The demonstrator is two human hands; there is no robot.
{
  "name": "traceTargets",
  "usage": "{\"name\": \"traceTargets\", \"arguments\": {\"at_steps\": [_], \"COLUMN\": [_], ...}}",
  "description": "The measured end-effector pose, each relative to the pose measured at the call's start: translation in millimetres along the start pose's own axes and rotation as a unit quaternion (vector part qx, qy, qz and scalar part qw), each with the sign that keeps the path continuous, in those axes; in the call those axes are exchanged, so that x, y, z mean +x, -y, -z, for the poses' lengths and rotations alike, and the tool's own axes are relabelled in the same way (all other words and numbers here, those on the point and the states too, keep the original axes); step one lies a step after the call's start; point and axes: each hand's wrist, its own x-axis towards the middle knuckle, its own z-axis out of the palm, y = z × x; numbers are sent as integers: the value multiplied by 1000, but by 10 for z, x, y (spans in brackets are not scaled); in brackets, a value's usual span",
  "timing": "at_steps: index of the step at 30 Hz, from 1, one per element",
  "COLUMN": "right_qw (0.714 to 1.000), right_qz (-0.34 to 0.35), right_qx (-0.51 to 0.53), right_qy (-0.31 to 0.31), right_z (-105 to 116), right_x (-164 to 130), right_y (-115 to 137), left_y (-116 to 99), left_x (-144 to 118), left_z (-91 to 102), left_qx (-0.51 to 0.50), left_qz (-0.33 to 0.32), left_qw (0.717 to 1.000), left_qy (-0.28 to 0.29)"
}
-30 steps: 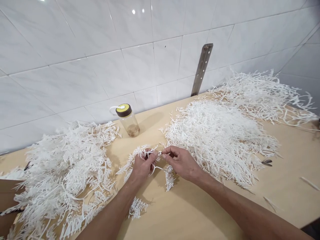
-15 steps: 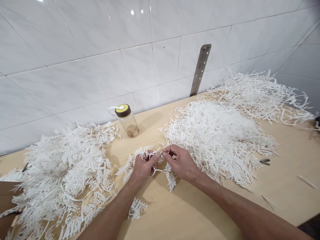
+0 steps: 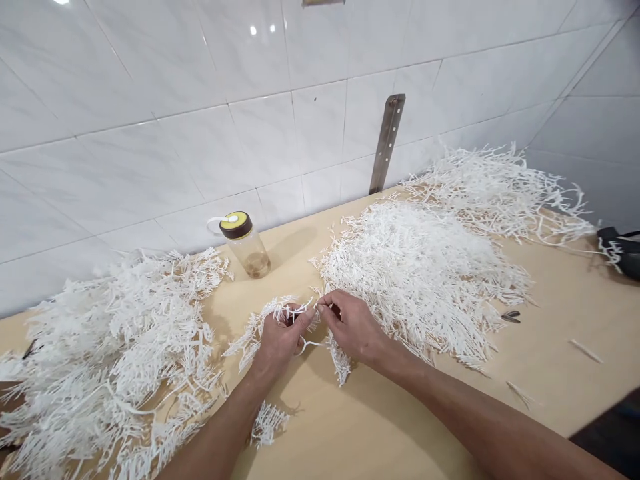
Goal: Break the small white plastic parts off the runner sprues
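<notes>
Both hands meet at frame centre: left hand [image 3: 280,337] and right hand [image 3: 353,327] fingers pinched together on one white plastic sprig [image 3: 305,311], held just above the tabletop [image 3: 380,413] between the piles.

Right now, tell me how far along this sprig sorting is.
Done, by the look of it: a heap of fine white pieces lies right of the hands, with stripped stalks behind it. In hand: the left hand and right hand pinch one white sprig between them. Left: a large tangled pile sits on the left of the table, apparently untouched.
</notes>
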Motion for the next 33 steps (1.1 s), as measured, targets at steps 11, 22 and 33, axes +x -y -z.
{"name": "traceTargets", "arguments": {"at_steps": [11,22,33], "right_qw": [978,971,997], "right_qz": [80,46,-16], "right_qx": [-191,-141,76], "right_qy": [-23,-186,7], "right_z": [-32,303,39], "right_x": [-17,141,-14], "right_y": [-8,-166,-4], "left_y": [-11,78,113], "left_x": [7,-17,11], "left_z": [16,22,-1], "left_qx": [65,-7,-40], "left_qz": [-39,-10,-6], "left_qw": [997,1000,999], "left_qy": [-13,-1,-13]}}
